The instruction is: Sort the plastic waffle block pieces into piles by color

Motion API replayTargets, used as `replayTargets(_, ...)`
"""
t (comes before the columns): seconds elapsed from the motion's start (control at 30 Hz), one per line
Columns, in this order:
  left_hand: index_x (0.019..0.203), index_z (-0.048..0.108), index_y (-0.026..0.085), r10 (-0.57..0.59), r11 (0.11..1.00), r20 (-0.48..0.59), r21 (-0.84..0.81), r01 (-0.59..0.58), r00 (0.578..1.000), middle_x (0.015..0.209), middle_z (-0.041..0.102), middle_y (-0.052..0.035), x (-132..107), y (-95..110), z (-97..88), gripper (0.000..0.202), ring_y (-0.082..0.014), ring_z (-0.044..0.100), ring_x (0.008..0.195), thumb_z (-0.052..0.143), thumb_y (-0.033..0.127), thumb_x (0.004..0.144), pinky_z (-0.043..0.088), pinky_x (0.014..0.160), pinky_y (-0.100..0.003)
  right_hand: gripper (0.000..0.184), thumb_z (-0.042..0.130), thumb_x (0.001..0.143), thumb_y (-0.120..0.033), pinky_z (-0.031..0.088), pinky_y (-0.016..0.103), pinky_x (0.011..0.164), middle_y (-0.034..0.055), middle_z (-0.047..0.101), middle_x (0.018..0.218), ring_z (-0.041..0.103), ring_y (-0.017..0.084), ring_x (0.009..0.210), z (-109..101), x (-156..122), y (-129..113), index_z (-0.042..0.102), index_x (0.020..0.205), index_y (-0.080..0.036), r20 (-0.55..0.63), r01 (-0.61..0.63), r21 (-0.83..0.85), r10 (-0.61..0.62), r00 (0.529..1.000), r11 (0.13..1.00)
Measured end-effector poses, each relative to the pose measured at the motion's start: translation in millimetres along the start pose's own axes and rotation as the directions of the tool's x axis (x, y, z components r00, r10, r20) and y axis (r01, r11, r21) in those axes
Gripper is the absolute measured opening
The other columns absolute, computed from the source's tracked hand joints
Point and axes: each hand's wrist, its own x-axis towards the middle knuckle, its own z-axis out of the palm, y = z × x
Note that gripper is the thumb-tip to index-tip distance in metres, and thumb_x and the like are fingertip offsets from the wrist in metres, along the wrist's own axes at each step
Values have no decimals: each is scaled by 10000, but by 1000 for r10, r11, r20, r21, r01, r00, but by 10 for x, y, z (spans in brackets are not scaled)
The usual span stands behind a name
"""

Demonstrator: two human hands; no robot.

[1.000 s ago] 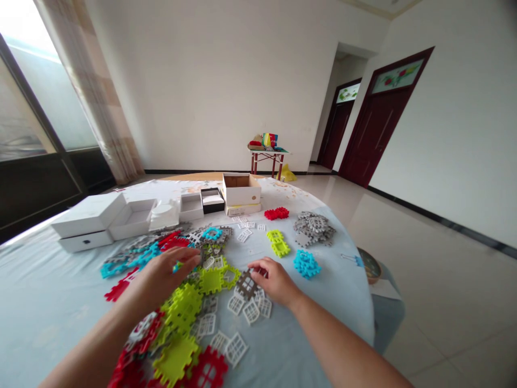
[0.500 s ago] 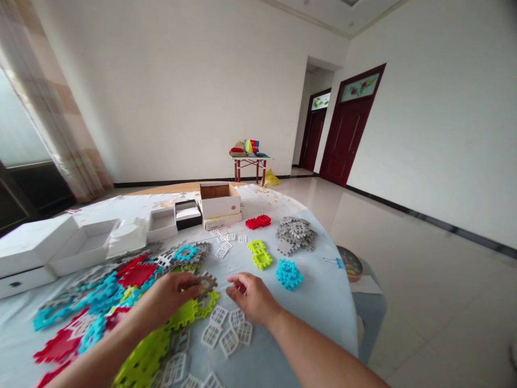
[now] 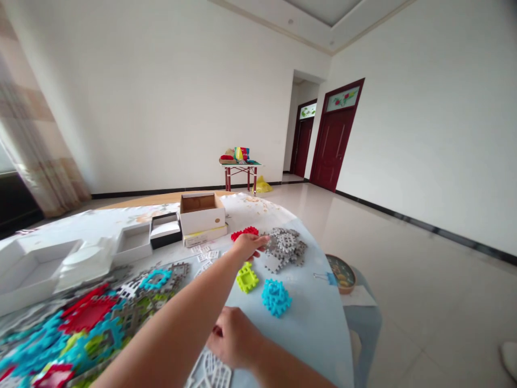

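Observation:
My left arm reaches across the table to the right. My left hand (image 3: 247, 246) has its fingers pinched together at the left edge of a pile of grey toothed tiles (image 3: 287, 245), on what looks like a grey tile. A small red stack (image 3: 242, 233) lies just behind the hand, with a yellow-green tile (image 3: 247, 278) and a cyan stack (image 3: 277, 297) in front of it. My right hand (image 3: 232, 339) is low and near me, fingers curled, resting over white window-shaped pieces (image 3: 210, 372); what it holds is hidden.
A mixed heap of red, cyan, green and grey tiles (image 3: 89, 323) fills the left of the light blue tablecloth (image 3: 319, 328). An open cardboard box (image 3: 202, 214), a black box (image 3: 165, 233) and white boxes (image 3: 36, 269) stand behind. A stool with a bowl (image 3: 341, 271) is right of the table.
My left hand has swung from the middle heap over to the grey pile at the right. My right hand has drawn back towards me. The view has turned right and up.

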Motion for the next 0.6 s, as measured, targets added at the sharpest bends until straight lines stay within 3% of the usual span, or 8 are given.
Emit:
replayTargets(0.1, 865, 567, 116, -14, 999, -13, -51, 13, 1000, 887, 648, -153, 169, 131, 78, 564, -122, 590, 603, 439, 629, 670, 368, 450, -201, 174, 485, 754, -167, 410, 193, 591, 43, 651, 706, 592, 155, 675, -25, -9, -2, 659, 737, -168, 16, -2, -24, 2, 1000, 1000)
replayTargets(0.23, 854, 567, 119, -4, 1000, -80, -26, 2, 997, 954, 637, -157, 109, -34, -78, 543, -159, 615, 660, 503, 611, 632, 362, 442, -208, 184, 485, 772, -209, 423, 186, 624, 32, 651, 752, 586, 137, 672, -43, -3, -22, 661, 812, -176, -2, 15, 4, -15, 1000, 1000)
replayTargets(0.4, 789, 599, 133, 88, 994, -197, 84, -73, 977, 825, 658, -102, -286, -496, -590, 474, -162, 601, 642, 476, 573, 663, 366, 458, -230, 215, 483, 785, -224, 428, 179, 690, 22, 655, 808, 589, 118, 716, -21, 1, -20, 666, 893, -195, 9, 18, 65, -18, 1000, 998)
replayTargets(0.6, 816, 633, 157, 137, 968, -356, 244, -50, 924, 674, 637, -27, -1047, -1066, -1314, 445, -163, 565, 643, 475, 549, 676, 404, 592, -259, 192, 495, 785, -217, 422, 198, 674, 23, 651, 801, 578, 121, 724, -27, -25, -46, 663, 873, -188, 24, -20, 116, 17, 1000, 993)
